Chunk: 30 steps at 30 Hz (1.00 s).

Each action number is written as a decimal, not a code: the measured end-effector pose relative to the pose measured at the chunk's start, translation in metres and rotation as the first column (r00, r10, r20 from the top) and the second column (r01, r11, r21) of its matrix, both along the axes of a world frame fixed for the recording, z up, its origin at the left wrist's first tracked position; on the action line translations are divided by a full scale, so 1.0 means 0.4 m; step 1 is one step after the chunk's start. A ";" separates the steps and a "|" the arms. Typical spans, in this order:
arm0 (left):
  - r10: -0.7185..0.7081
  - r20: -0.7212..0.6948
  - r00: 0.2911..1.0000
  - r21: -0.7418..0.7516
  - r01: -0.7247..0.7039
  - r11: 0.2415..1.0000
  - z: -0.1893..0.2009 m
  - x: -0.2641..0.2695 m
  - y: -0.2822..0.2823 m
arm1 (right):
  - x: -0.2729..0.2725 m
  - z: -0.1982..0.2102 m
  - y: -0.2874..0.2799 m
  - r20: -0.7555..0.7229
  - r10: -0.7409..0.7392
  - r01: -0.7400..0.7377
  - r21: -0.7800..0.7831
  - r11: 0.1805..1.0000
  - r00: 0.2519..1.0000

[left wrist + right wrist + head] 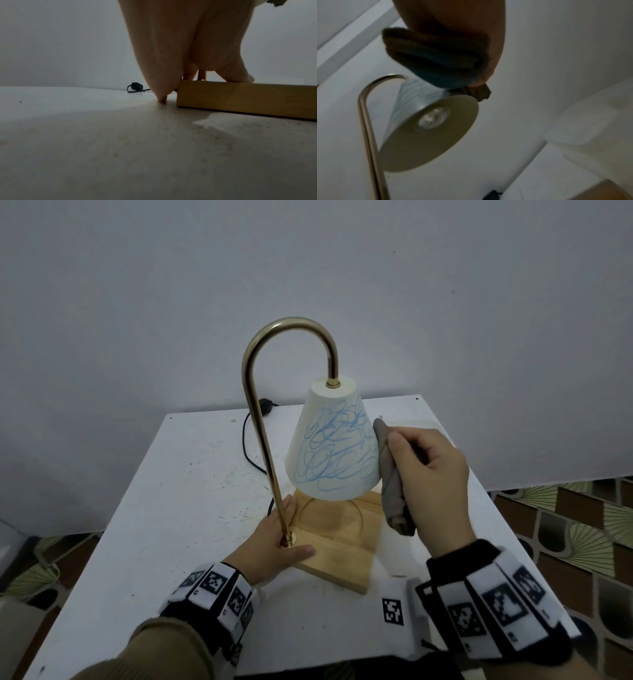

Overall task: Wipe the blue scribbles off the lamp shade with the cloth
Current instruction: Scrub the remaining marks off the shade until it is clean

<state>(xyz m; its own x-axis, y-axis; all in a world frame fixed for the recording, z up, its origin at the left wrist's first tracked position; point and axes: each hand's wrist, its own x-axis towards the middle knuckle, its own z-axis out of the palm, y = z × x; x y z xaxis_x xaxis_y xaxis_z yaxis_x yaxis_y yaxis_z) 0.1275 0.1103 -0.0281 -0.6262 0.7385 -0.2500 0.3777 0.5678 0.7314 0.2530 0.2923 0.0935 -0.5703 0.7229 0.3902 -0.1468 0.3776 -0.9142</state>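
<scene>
A: Where is the right hand [433, 484] working?
B: It is gripping the folded cloth [392, 481] against the scribbled lamp shade [334, 450].
A: And the left hand [274, 546]?
B: It is lying flat, fingers relaxed, pressing the wooden base [346, 559] beside the brass stem [263, 440].

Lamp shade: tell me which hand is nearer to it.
Right. The right hand holds the cloth against the right side of the lamp shade. The left hand is lower, resting on the wooden base around the foot of the brass stem.

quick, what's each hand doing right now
Left hand: open, pressing on the lamp base around the pole's foot.
Right hand: gripping the folded cloth beside the lamp shade.
</scene>
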 end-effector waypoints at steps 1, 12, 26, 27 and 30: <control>-0.004 -0.001 1.000 0.006 0.004 1.000 0.003 0.003 0.001 | -0.003 0.015 0.000 -0.003 0.007 -0.007 0.009 1.000 1.000; -0.015 -0.004 1.000 -0.030 0.015 0.999 0.015 0.008 0.003 | 0.029 -0.028 -0.037 -0.097 -0.011 0.021 0.100 0.995 0.995; -0.039 0.003 0.999 -0.028 0.039 0.999 -0.009 -0.009 0.003 | 0.037 -0.028 -0.072 -0.159 -0.034 0.048 0.082 0.995 0.987; -0.037 0.001 0.999 -0.042 0.037 0.998 -0.006 -0.007 0.003 | 0.036 -0.035 -0.062 -0.120 -0.038 0.044 0.044 0.998 0.992; -0.038 -0.002 0.999 -0.046 0.038 0.998 -0.010 -0.012 0.004 | 0.023 -0.027 -0.026 -0.017 -0.019 0.019 -0.026 0.999 1.000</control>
<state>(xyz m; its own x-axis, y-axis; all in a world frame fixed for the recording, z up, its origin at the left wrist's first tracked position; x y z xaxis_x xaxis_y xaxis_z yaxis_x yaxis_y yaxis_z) 0.1226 0.1118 -0.0319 -0.5989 0.7494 -0.2824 0.4018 0.5861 0.7036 0.2620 0.2820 0.0829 -0.5498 0.7435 0.3808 -0.1557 0.3567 -0.9212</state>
